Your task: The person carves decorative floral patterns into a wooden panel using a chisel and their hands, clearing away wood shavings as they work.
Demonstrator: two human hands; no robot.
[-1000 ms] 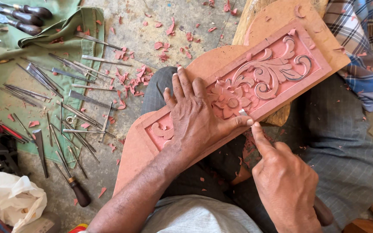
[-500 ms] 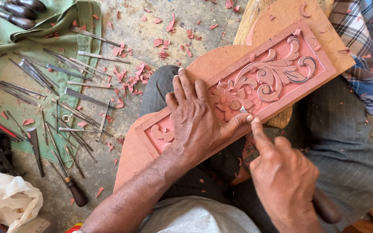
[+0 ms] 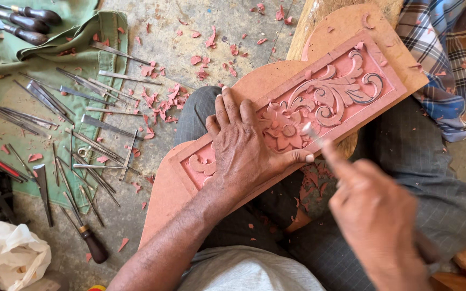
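Observation:
A reddish wooden panel [image 3: 346, 70] with a carved flower and scroll relief lies slanted across my lap. My left hand [image 3: 244, 148] rests flat on the carved field, fingers spread, thumb stretched right toward the lower edge. My right hand [image 3: 376, 215] is closed around a thin carving chisel [image 3: 311, 132], whose tip meets the carving just right of the flower. The hand is blurred and the tool's handle is hidden in it.
Several metal chisels and gouges [image 3: 82, 140] lie spread on a green cloth [image 3: 6, 113] on the floor at left, some with dark wooden handles [image 3: 28, 21]. Red wood chips [image 3: 163, 105] litter the concrete. A white plastic bag [image 3: 6, 256] sits lower left; checked cloth [image 3: 449, 54] upper right.
My right hand has moved up and nearer the camera with the chisel, now blurred. The view has shifted slightly. My left hand stays pressed on the panel.

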